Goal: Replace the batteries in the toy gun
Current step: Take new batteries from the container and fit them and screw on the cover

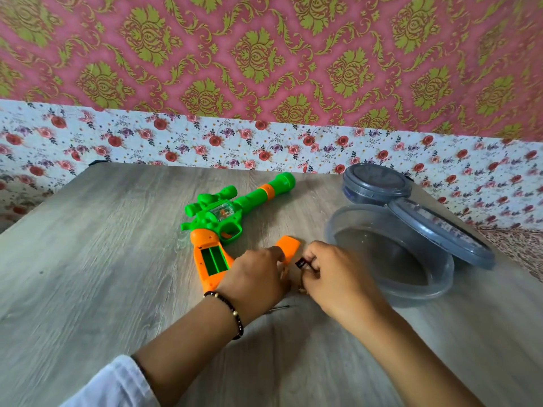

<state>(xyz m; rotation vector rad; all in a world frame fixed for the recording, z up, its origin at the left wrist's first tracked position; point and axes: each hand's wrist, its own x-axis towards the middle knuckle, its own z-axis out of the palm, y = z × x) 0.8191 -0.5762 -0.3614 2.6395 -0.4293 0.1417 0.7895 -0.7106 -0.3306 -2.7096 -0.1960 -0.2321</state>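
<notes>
Green and orange, the gun (227, 218) lies on the grey surface (102, 245) in front of you, its grip compartment (214, 259) open and bare. Your left hand (255, 277) rests beside it, fingers loose near the orange cover (289, 248). Your right hand (332, 274) pinches a dark battery (301, 263) in curled fingers. A tub (390, 251) sits to the right.

Lighting was bright, soft and even, shadows faint. Wide-angle lens bowed the table (88, 259) edges; motion blur smeared the lower corners; centre stayed sharp.
</notes>
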